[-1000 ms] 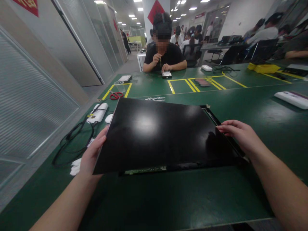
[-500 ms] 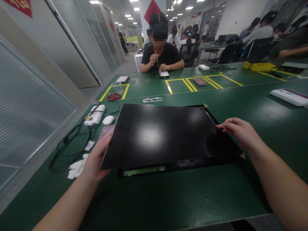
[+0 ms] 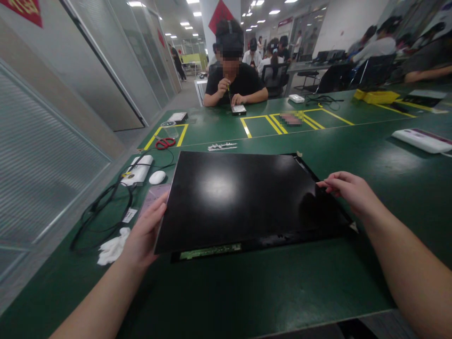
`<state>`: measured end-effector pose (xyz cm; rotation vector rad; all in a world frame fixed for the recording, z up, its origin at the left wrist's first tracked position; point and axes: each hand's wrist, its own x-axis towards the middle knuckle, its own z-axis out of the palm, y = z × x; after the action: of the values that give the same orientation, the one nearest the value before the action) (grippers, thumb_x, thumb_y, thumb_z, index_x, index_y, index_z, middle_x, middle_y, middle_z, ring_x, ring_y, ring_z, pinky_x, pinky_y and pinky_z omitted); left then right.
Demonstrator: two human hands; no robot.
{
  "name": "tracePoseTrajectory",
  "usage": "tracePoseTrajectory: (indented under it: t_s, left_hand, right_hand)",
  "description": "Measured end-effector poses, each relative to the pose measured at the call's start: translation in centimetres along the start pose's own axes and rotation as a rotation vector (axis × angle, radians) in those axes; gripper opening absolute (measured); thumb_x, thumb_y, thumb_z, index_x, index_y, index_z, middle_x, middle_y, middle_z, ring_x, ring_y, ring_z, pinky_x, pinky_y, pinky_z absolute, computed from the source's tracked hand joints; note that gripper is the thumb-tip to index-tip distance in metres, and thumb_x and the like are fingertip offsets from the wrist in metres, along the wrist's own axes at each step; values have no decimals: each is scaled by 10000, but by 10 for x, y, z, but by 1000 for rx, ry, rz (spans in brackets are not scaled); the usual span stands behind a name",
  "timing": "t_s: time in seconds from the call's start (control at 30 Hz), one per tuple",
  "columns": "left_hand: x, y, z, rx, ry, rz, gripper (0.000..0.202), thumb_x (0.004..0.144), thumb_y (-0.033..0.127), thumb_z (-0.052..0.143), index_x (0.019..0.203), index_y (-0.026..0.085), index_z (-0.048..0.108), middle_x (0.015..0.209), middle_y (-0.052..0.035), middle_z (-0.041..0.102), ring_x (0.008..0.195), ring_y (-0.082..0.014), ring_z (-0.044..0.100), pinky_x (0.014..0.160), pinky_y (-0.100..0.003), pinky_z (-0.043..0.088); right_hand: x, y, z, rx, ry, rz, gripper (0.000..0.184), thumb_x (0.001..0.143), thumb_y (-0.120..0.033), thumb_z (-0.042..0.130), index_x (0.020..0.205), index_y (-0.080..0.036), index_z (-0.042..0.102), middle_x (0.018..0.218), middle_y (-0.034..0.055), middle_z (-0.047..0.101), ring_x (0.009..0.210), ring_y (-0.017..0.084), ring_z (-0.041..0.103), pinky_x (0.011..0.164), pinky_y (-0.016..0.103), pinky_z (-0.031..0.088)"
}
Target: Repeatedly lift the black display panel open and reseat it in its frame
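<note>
A large black screen panel (image 3: 243, 197) lies tilted over a black frame (image 3: 310, 172) on the green table (image 3: 247, 292). My left hand (image 3: 143, 235) grips the panel's left edge, thumb on top, and holds that side a little above the table. My right hand (image 3: 348, 190) has its fingers curled on the panel's right edge. A green circuit strip (image 3: 210, 252) shows under the panel's near edge.
At the left lie a black cable (image 3: 99, 216), a white cloth (image 3: 111, 249), a white mouse (image 3: 157, 177), a white adapter (image 3: 137, 169) and red scissors (image 3: 165, 142). A white device (image 3: 420, 140) rests at the right. Across the table a person (image 3: 233, 75) works on a small device (image 3: 238, 109).
The panel's left side has come down closer to the table and frame, with my left hand lowering it. My right hand stays at the right edge.
</note>
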<state>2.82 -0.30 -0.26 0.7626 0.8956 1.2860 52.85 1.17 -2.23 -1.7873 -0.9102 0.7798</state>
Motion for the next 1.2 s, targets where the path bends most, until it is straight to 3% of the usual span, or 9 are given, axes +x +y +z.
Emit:
tracePoseTrajectory:
  t_s: [0.17, 0.3, 0.43, 0.6, 0.83, 1.03, 1.2]
  left_hand:
    - [0, 4, 10, 23, 56, -52, 452, 767, 293, 964, 1206, 269, 864, 1173, -4, 882, 1011, -233, 855, 826, -199, 676]
    - [1, 4, 13, 68, 80, -48, 408, 761, 308, 968, 1154, 263, 867, 1111, -14, 890, 1082, -270, 841, 842, -243, 687]
    - [1, 1, 13, 100, 133, -78, 492, 713, 321, 998, 1178, 257, 850, 1147, -43, 883, 1146, -321, 820, 925, -336, 690]
    - [1, -2, 12, 114, 146, -97, 552, 698, 330, 1011, 1218, 250, 841, 1194, -62, 874, 1150, -330, 817, 936, -346, 685]
    - [5, -10, 9, 102, 81, -71, 564, 806, 351, 946, 1343, 262, 797, 1247, -77, 859, 1240, -338, 781, 1034, -376, 645]
    - [7, -14, 16, 81, 75, -79, 406, 825, 279, 919, 1218, 231, 827, 1200, -65, 868, 1212, -319, 791, 1009, -352, 655]
    - [9, -13, 15, 91, 50, -122, 554, 863, 267, 891, 1398, 234, 753, 1208, -73, 866, 1156, -296, 813, 960, -332, 670]
  right_hand:
    - [2, 1, -1, -28, -4, -4, 132, 704, -306, 744, 729, -243, 631, 843, 80, 787, 700, 189, 629, 623, 323, 462]
    - [1, 0, -2, -29, 1, -10, 146, 676, -320, 743, 725, -247, 627, 830, 72, 785, 699, 190, 627, 614, 318, 459]
    - [-1, -3, -3, -38, 14, -28, 170, 653, -347, 737, 707, -249, 609, 824, 72, 786, 700, 184, 618, 606, 310, 449]
    - [-2, -5, -3, -86, 18, -27, 158, 651, -342, 729, 690, -250, 607, 828, 71, 782, 701, 186, 618, 622, 319, 445]
    - [-2, 2, 0, -240, 30, -106, 167, 687, -402, 742, 710, -266, 647, 703, 65, 719, 677, 212, 609, 611, 353, 422]
    - [-10, -1, 9, -500, 61, -195, 117, 742, -374, 726, 723, -281, 657, 723, 28, 702, 707, 222, 629, 672, 364, 462]
    - [-14, -2, 13, -546, 58, -212, 104, 754, -370, 723, 746, -282, 668, 736, 28, 701, 715, 223, 635, 687, 371, 473]
